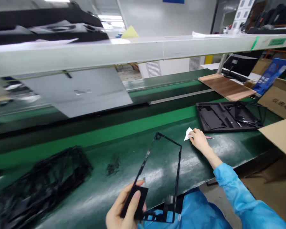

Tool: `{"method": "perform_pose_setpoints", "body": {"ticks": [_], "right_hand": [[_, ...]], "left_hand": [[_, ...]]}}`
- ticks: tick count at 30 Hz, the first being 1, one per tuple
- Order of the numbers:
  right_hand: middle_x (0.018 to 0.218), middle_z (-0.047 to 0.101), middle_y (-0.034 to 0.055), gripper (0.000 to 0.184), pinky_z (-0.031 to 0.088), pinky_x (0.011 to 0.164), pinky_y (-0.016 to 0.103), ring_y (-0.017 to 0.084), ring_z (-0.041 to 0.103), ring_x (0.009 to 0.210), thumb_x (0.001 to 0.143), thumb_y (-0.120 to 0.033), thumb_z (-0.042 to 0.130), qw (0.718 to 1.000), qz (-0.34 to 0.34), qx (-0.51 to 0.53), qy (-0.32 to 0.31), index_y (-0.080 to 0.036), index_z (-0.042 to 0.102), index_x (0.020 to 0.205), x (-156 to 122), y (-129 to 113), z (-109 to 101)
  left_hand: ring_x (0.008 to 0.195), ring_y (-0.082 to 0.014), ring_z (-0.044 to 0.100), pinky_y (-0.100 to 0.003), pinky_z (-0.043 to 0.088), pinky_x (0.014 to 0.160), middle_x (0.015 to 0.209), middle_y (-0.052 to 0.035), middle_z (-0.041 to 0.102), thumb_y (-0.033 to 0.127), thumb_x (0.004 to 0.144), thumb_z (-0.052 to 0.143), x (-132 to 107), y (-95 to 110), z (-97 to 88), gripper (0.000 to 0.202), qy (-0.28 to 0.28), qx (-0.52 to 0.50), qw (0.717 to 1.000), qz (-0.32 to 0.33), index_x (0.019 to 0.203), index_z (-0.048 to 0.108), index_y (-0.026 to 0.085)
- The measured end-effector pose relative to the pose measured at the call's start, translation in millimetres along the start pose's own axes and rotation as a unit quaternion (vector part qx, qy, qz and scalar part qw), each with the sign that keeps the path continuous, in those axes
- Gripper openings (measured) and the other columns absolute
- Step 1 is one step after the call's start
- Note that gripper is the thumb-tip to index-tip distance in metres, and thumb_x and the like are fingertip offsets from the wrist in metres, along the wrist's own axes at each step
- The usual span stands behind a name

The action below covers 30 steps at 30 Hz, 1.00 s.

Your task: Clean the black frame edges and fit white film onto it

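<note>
Extending past the left hand, a black frame tilts.

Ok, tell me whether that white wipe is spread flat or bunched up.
Bunched up: the white wipe shows as a small crumpled wad pinched in the right hand.

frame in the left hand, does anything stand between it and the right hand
Yes, the white scrap: the right hand pinches it on the side facing the frame. Nothing else visible stands between them.
</note>
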State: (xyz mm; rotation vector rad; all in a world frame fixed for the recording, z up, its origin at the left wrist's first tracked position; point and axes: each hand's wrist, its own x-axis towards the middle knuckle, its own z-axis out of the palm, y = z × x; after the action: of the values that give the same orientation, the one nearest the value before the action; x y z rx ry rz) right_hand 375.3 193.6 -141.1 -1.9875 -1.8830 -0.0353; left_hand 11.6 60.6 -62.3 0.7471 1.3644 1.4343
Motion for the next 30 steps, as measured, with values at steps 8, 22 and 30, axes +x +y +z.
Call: {"method": "perform_pose_setpoints", "body": {"ticks": [8, 22, 30], "right_hand": [[0.101, 0.069, 0.0106, 0.024, 0.054, 0.08, 0.033, 0.02, 0.066, 0.089, 0.106, -0.037, 0.054, 0.95, -0.023, 0.224, 0.215, -0.015, 0.062, 0.105, -6.0, -50.4, -38.4], [0.104, 0.07, 0.0038, 0.022, 0.05, 0.077, 0.024, 0.011, 0.065, 0.088, 0.109, -0.017, 0.059, 0.834, -0.435, 0.31, -0.138, -0.02, 0.067, 0.129, -40.5, -185.9, -139.0], [0.089, 0.064, 0.0003, 0.008, 0.04, 0.064, 0.021, 0.005, 0.055, 0.072, 0.108, -0.02, 0.063, 0.846, -0.395, 0.328, -0.143, -0.017, 0.07, 0.105, -42.6, -188.0, -139.5]], "left_hand": [[0.043, -0.0115, 0.05, -0.019, 0.038, 0.046, 0.053, -0.0002, 0.054, 0.059, 0.095, 0.074, 6.5, 1.0, -21.6, 0.052, -0.18, 0.045, 0.982, 0.022, 0.111, 0.07, 0.01], [0.039, -0.0085, 0.044, -0.016, 0.03, 0.042, 0.048, -0.0022, 0.051, 0.053, 0.086, 0.081, -7.2, 51.2, -24.0, 0.046, -0.316, -0.006, 0.942, -0.116, 0.1, 0.079, 0.01], [0.048, -0.0122, 0.059, -0.02, 0.045, 0.042, 0.079, -0.0079, 0.068, 0.048, 0.094, 0.076, -7.9, 51.8, -17.0, 0.039, -0.313, 0.035, 0.947, -0.069, 0.102, 0.079, 0.01]]}}
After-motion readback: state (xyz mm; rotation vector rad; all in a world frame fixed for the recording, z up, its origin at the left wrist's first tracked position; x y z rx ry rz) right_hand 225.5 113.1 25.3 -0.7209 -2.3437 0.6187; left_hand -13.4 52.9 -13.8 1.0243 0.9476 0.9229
